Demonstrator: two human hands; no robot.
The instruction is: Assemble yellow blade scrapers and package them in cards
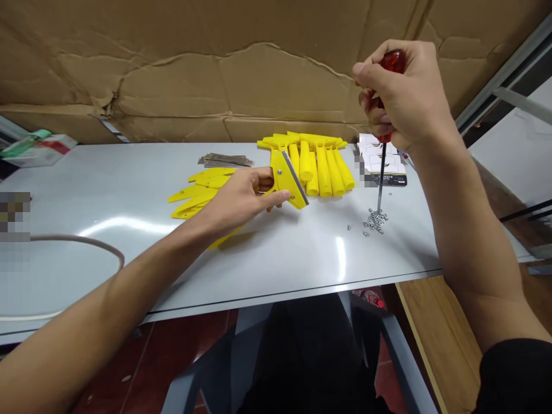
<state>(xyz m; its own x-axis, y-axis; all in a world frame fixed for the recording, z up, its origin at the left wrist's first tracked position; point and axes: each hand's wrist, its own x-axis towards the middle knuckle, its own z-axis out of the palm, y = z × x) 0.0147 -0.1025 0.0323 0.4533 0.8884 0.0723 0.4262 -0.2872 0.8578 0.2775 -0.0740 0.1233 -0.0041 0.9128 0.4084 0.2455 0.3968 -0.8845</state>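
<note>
My left hand [245,192] grips a yellow scraper [282,179] by its head end, just above the table. A grey metal blade and two screws show on the scraper's head; its handle is largely hidden behind my hand and forearm. My right hand [405,92] is closed around the red handle of a screwdriver [382,172], held nearly upright. The screwdriver's tip reaches down into a small pile of silver screws [374,223]. Whether a screw clings to the tip is too small to tell. A few loose screws lie around the pile.
Several yellow scraper handles [325,167] are stacked at the back, with flat yellow pieces [202,190] left of my left hand. Metal blades [225,160] lie behind them. Boxes [382,158] stand back right. A cable [86,237] curves across the left, and cardboard [228,75] backs the table.
</note>
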